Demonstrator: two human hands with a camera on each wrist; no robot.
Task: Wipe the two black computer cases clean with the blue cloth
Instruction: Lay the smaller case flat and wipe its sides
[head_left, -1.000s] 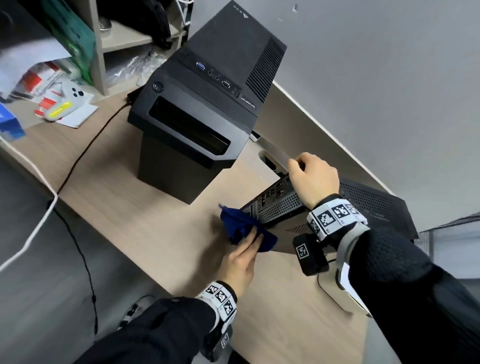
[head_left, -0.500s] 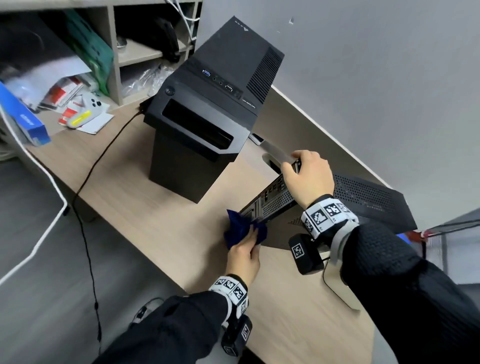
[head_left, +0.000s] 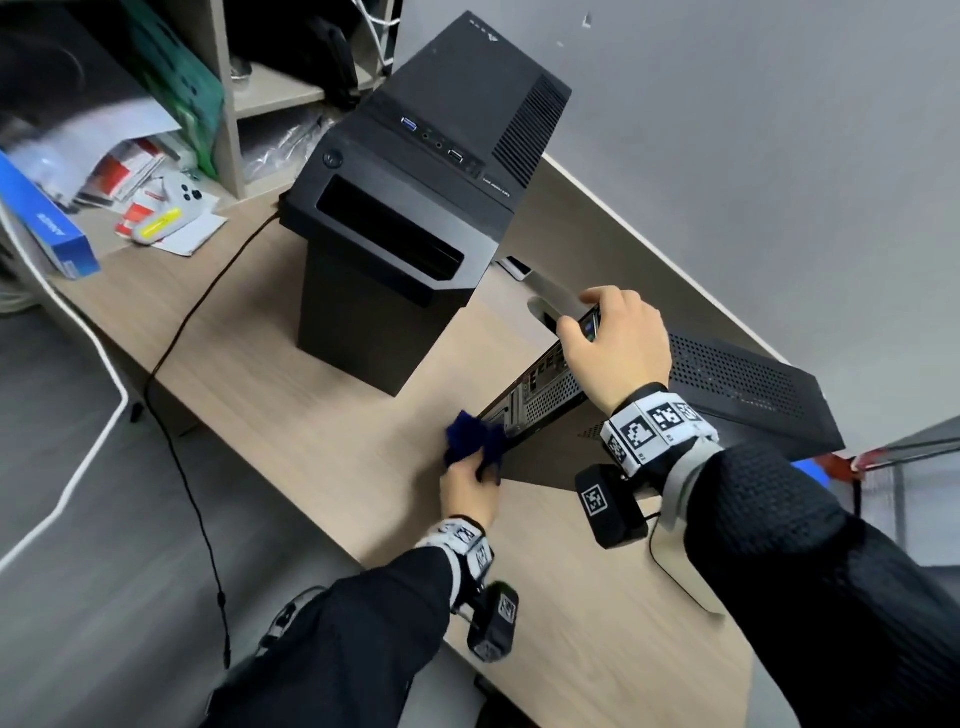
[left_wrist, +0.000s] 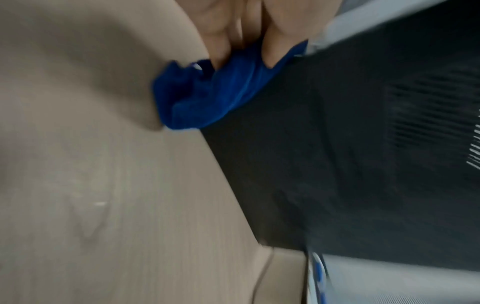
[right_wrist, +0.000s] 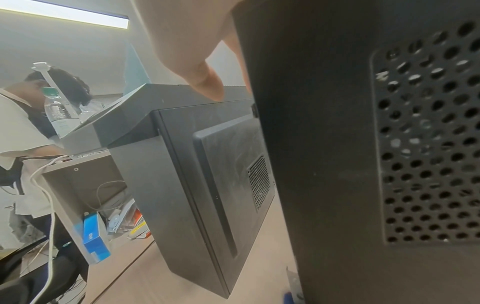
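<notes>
Two black computer cases stand on a wooden desk. The bigger tower stands at the back left. The nearer, slimmer case stands on the right, its ported rear panel facing me. My right hand grips that case's top rear corner. My left hand holds the bunched blue cloth against the case's lower rear corner, at desk level. In the left wrist view my fingers curl into the cloth.
A black cable runs over the desk's left edge. A shelf unit, a blue box and papers lie at the back left. A water bottle and another person are beyond the tower.
My left hand has drawn the cloth from the case's side down to its lower rear corner and bunched it. My right hand keeps its grip on the top corner.
</notes>
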